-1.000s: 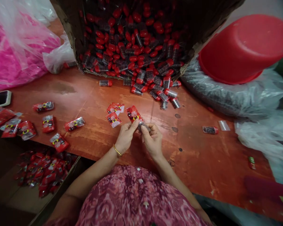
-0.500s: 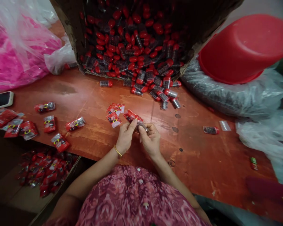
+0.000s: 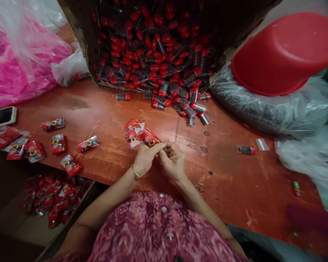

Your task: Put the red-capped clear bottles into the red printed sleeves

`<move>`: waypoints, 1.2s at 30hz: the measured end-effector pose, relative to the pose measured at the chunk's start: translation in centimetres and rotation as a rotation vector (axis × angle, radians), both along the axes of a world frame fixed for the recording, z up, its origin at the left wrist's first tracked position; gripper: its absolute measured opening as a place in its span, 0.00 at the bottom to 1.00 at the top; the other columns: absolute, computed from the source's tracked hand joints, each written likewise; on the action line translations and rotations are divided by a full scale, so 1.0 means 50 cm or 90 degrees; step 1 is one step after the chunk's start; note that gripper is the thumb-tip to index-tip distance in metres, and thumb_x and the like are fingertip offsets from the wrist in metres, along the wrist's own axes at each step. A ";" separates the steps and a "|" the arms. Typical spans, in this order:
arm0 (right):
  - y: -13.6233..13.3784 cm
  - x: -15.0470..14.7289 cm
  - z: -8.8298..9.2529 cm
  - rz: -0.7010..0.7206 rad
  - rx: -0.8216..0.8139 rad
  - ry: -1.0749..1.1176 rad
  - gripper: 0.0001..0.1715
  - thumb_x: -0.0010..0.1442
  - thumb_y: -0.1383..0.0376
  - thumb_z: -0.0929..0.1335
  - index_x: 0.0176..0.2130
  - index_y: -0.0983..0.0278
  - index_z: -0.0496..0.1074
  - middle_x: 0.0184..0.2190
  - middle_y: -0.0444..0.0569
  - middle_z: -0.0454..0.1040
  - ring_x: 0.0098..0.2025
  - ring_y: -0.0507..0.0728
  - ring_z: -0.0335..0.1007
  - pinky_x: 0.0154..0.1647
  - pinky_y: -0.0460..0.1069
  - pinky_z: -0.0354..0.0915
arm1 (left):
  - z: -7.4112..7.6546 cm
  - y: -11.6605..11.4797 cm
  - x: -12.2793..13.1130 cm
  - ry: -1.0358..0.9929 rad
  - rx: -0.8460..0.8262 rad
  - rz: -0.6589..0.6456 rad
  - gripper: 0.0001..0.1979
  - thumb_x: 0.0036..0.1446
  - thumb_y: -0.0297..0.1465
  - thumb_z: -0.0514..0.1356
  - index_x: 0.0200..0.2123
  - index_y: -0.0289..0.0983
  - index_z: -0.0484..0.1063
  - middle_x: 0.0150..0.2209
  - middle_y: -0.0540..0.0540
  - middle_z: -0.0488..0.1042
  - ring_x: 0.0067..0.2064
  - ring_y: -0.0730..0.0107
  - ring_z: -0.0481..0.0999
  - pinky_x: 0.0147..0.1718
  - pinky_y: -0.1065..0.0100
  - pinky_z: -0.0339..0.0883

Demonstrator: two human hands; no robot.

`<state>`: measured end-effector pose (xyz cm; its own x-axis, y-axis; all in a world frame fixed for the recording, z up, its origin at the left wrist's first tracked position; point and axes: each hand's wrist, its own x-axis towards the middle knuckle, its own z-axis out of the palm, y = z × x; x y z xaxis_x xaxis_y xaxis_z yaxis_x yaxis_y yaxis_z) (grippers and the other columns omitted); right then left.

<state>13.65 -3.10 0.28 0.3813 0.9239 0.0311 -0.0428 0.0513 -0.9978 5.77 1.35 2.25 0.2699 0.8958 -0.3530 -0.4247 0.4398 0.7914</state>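
Note:
Close together near the front of the table, my left hand [image 3: 144, 159] and my right hand [image 3: 172, 160] are both closed around one red printed packet [image 3: 149, 137]. Its red end points away to the upper left. Between my right fingers and thumb a dark, clear-wrapped part shows, mostly hidden by the fingers. Just beyond my left hand lie several flat red printed cards [image 3: 133, 125], overlapping. Further left, several filled red packets [image 3: 88, 144] with clear ends are scattered on the tabletop.
A cardboard box [image 3: 83, 47] on its side spills red-capped clear tubes [image 3: 164, 87]. Packets fill a lower carton [image 3: 57, 233] at left. A phone [image 3: 2, 117], pink-filled bag [image 3: 24, 62], red bucket [image 3: 284, 54] on a dark-filled bag [image 3: 278, 112], and single tube [image 3: 245, 149] surround the workspace.
The red packet has shifted slightly left and down in my hands. My left thumb has moved right across it toward my right fingers, covering more of its clear end.

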 end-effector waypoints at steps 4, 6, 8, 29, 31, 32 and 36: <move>-0.002 0.014 -0.001 0.094 -0.017 0.108 0.15 0.48 0.57 0.71 0.36 0.61 0.69 0.27 0.41 0.73 0.21 0.48 0.66 0.23 0.45 0.67 | 0.005 0.009 -0.011 -0.001 -0.015 -0.044 0.11 0.34 0.31 0.69 0.22 0.33 0.72 0.23 0.50 0.73 0.26 0.76 0.70 0.24 0.74 0.61; -0.006 0.020 -0.001 0.119 -0.015 0.137 0.18 0.48 0.57 0.72 0.39 0.60 0.70 0.31 0.43 0.75 0.25 0.50 0.70 0.27 0.47 0.70 | 0.005 0.012 -0.014 -0.015 -0.040 -0.058 0.13 0.34 0.34 0.69 0.24 0.33 0.72 0.24 0.49 0.74 0.26 0.75 0.70 0.21 0.75 0.59; -0.009 0.023 -0.006 0.110 -0.010 0.135 0.17 0.49 0.57 0.71 0.39 0.60 0.71 0.31 0.43 0.75 0.25 0.50 0.70 0.28 0.47 0.70 | 0.002 0.010 -0.013 -0.034 -0.062 -0.070 0.15 0.35 0.35 0.69 0.26 0.33 0.72 0.25 0.49 0.74 0.24 0.76 0.69 0.18 0.75 0.56; 0.203 0.235 -0.051 -0.170 -0.107 -0.840 0.29 0.61 0.56 0.60 0.54 0.73 0.61 0.53 0.67 0.64 0.53 0.67 0.60 0.51 0.62 0.57 | 0.000 0.074 -0.260 -0.111 -0.073 0.545 0.20 0.61 0.44 0.47 0.24 0.39 0.68 0.21 0.57 0.76 0.28 0.81 0.76 0.35 0.77 0.70; 0.209 0.264 -0.071 -0.140 -0.128 -0.870 0.25 0.60 0.64 0.59 0.55 0.72 0.61 0.55 0.65 0.63 0.53 0.66 0.60 0.51 0.62 0.58 | -0.005 0.081 -0.280 -0.108 -0.049 0.560 0.25 0.62 0.46 0.41 0.26 0.39 0.69 0.25 0.56 0.77 0.32 0.80 0.77 0.39 0.75 0.69; 0.204 0.271 -0.082 -0.125 -0.117 -0.881 0.24 0.59 0.67 0.58 0.54 0.72 0.62 0.55 0.64 0.64 0.53 0.65 0.61 0.52 0.61 0.58 | -0.010 0.080 -0.278 -0.088 -0.042 0.536 0.25 0.61 0.46 0.41 0.27 0.39 0.70 0.26 0.54 0.78 0.34 0.79 0.77 0.41 0.74 0.69; 0.153 0.267 -0.113 -0.096 -0.015 -0.905 0.22 0.57 0.72 0.57 0.49 0.70 0.67 0.50 0.60 0.69 0.52 0.62 0.62 0.53 0.58 0.58 | -0.033 0.069 -0.217 0.250 0.083 0.339 0.14 0.49 0.42 0.60 0.32 0.39 0.74 0.35 0.46 0.79 0.42 0.65 0.77 0.46 0.62 0.66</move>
<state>26.98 4.53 -5.37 0.1328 0.8837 0.4487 0.9807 -0.0516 -0.1886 -5.09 4.82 0.58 -0.3462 0.9133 -0.2144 -0.2261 0.1405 0.9639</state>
